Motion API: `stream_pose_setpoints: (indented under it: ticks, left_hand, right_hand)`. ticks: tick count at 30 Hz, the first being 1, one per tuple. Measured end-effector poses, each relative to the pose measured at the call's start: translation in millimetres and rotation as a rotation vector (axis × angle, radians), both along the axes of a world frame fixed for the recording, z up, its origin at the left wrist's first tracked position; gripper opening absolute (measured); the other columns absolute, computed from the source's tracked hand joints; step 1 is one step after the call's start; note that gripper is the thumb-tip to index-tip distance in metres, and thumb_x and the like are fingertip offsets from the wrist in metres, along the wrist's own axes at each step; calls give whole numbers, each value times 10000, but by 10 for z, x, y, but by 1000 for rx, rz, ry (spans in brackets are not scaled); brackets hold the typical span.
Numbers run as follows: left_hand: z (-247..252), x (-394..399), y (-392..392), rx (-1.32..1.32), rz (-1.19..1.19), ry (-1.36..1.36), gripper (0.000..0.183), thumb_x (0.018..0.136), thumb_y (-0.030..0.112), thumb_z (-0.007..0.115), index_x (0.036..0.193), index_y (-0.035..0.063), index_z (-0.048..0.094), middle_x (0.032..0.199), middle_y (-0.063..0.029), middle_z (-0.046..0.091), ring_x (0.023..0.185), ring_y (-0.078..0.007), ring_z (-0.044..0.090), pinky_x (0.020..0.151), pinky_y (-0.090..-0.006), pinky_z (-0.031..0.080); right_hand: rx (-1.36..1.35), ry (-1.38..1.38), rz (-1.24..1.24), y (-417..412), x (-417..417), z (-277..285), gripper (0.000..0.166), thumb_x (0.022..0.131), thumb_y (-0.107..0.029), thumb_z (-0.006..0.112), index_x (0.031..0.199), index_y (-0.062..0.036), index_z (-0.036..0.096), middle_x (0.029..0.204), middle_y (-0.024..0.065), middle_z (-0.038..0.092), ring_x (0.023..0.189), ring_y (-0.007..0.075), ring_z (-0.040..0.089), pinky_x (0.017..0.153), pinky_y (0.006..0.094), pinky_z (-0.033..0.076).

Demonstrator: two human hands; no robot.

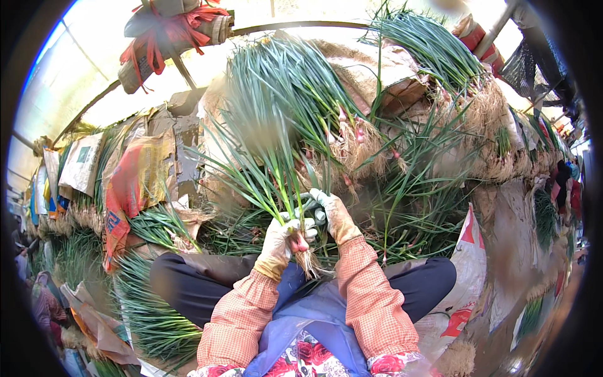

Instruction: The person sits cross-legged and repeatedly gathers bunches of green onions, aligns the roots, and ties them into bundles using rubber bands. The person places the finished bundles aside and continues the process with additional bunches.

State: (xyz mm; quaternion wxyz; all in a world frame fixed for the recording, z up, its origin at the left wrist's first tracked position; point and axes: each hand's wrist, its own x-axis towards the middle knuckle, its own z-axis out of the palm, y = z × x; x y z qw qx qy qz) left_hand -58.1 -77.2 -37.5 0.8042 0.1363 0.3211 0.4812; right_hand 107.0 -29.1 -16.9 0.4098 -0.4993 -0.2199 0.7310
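My left hand (pixel 282 238), in a whitish work glove, is closed around a small bunch of green-leaved bulb plants (pixel 298 240). Their pinkish bulbs and pale roots hang below the fist, and the long leaves fan upward to the left. My right hand (pixel 330 209), gloved too, is at the leaves just right of the left hand; its fingers are curled by a leaf, but whether they grip it is unclear. Beyond both hands lies a large pile of the same plants (pixel 287 89), with bulbs and roots toward the lower right. Loose plants (pixel 414 198) are spread right of the hands.
Another bundle (pixel 438 52) rests at the upper right. A neat stack of plants (pixel 155 306) lies beside my left knee. Woven sacks (pixel 141 165) are at the left, and a white and red sack (pixel 464 282) is by my right knee. A person (pixel 47 301) is at the far left.
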Motion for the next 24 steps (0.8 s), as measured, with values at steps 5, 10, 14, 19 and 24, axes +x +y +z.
stream_pose_setpoints:
  ticks: [5, 10, 14, 19, 24]
  left_hand:
    - [18, 25, -64, -6, -25, -62, 347, 840, 86, 648, 1159, 15, 530, 985, -184, 656, 817, -327, 663, 752, -487, 563]
    - [85, 26, -62, -24, -15, -57, 346, 854, 63, 630, 1175, 19, 509, 995, -188, 652, 810, -338, 664, 742, -510, 572]
    - [144, 122, -113, 29, 75, 3, 299, 879, 30, 596, 1161, 23, 496, 923, -175, 650, 667, -283, 664, 532, -386, 573]
    - [201, 95, -142, 10, -61, 83, 194, 894, 47, 593, 1072, 34, 516, 800, -114, 651, 510, -238, 621, 412, -281, 480]
    - [172, 126, -85, 89, 173, 196, 221, 897, 23, 545, 1117, 40, 521, 845, -56, 634, 537, -147, 591, 450, -244, 487]
  right_hand:
    - [-53, 214, 137, 37, -155, -23, 181, 939, -209, 575, 940, -44, 651, 716, 31, 635, 501, 87, 528, 421, 226, 414]
    - [57, 135, -162, -82, -244, -15, 140, 937, -104, 554, 1021, -28, 637, 771, 34, 659, 550, 88, 575, 459, 223, 457]
    - [301, -98, -187, -108, -179, 87, 154, 937, -81, 574, 1071, -52, 643, 782, 17, 648, 578, 63, 545, 488, 204, 439]
    - [512, -479, 179, 0, -317, 198, 221, 862, -172, 705, 985, 3, 650, 825, 51, 668, 718, 111, 581, 646, 283, 483]
    - [349, -9, -276, -89, -468, 98, 180, 935, -150, 602, 1020, -8, 674, 768, -11, 615, 634, 87, 552, 554, 250, 458]
